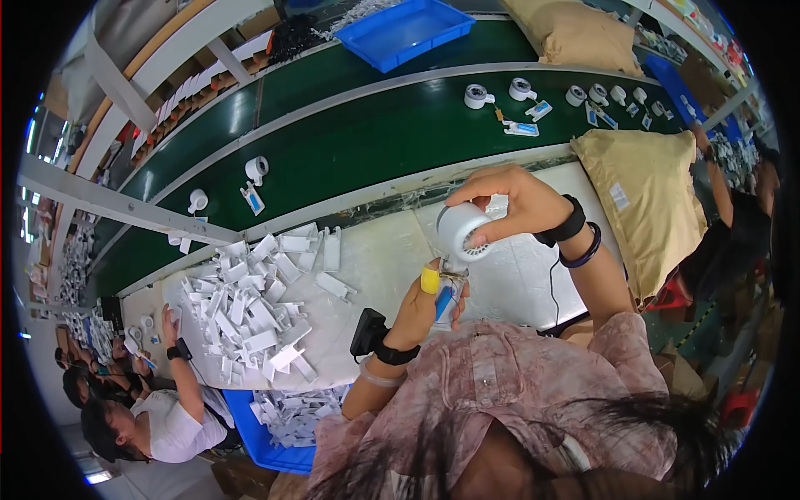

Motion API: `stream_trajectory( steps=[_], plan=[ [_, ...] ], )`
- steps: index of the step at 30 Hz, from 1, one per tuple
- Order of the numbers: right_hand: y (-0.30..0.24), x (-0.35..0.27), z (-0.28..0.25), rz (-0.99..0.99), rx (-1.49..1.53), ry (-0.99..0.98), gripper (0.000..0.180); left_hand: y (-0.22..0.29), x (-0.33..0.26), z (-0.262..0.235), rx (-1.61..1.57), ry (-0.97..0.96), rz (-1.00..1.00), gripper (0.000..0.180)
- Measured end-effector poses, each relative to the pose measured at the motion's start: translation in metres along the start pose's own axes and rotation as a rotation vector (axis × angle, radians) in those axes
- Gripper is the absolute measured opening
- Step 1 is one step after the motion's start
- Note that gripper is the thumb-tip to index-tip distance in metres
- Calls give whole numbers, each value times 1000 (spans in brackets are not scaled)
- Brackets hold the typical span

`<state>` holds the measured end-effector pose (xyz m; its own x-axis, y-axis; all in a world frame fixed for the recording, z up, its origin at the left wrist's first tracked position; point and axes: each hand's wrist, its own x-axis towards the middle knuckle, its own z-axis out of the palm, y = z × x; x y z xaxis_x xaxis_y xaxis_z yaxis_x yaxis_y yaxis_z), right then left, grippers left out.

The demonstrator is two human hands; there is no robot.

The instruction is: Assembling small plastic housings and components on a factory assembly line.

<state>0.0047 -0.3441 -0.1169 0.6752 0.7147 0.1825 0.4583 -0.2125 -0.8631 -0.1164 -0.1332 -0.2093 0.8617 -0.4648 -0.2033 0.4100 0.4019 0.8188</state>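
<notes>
Head cam, L of a fisheye pair, looked steeply down over the wearer's pink patterned shirt point(483, 362) at btm edge. L hand point(414, 312) & R hand point(523, 200) sat close, approx. ctr, w/ worktable point(379, 258) just past & green conveyor belt point(333, 158) farther off.

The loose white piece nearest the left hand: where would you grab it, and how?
Probably by its two long edges, pinched from above: the piece is long and narrow, lies flat on the table, and sits apart from the pile.
</notes>
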Motion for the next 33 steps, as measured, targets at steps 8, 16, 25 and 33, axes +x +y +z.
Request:
stream_trajectory(
  steps=[8,16,25,33],
  plan=[
    [-3,12,-1,115,13,-79,46,3,-3,4,96,-41,74,55],
    [0,27,26,10,-259,-122,42,5,1,-1,-68,83,5,46],
    [21,22,67,35,-267,25,33,4,15,-17,-200,152,31,40],
    [18,-40,121,12,-3,463,33,-3,13,-21,-268,329,202,35]
  ],
)
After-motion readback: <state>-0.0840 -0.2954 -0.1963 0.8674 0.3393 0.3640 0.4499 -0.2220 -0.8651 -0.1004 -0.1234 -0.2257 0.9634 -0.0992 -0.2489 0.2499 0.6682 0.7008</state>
